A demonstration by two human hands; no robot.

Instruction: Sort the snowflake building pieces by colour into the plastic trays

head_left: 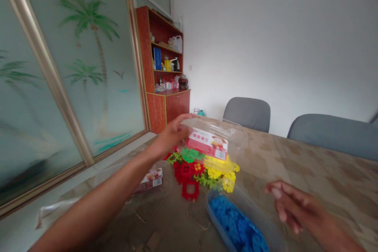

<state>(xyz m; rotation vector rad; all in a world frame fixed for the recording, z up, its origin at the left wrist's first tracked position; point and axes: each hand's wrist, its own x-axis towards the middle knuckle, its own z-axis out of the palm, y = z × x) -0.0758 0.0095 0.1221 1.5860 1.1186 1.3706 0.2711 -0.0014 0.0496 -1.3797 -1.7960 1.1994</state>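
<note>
My left hand (178, 132) grips the left end of a clear plastic container (236, 136) with a red and white label, tilted above the pile. Under it lie plastic toy pieces: red ones (186, 171), green ones (191, 154) and yellow ones (227, 175). My right hand (295, 204) hovers to the right, fingers loosely bent and apart, holding nothing I can see. Nearest to it stands a clear plastic tub (211, 210) filled with blue pieces (236, 224). Another clear container (152, 177) with a similar label is partly hidden behind my left forearm.
The brown patterned table (325, 165) stretches to the right. Two grey chairs (248, 112) stand along its far side. At the back is a wooden cabinet (177, 104) with items on its shelves. Frosted sliding doors (97, 86) with palm pictures line the left.
</note>
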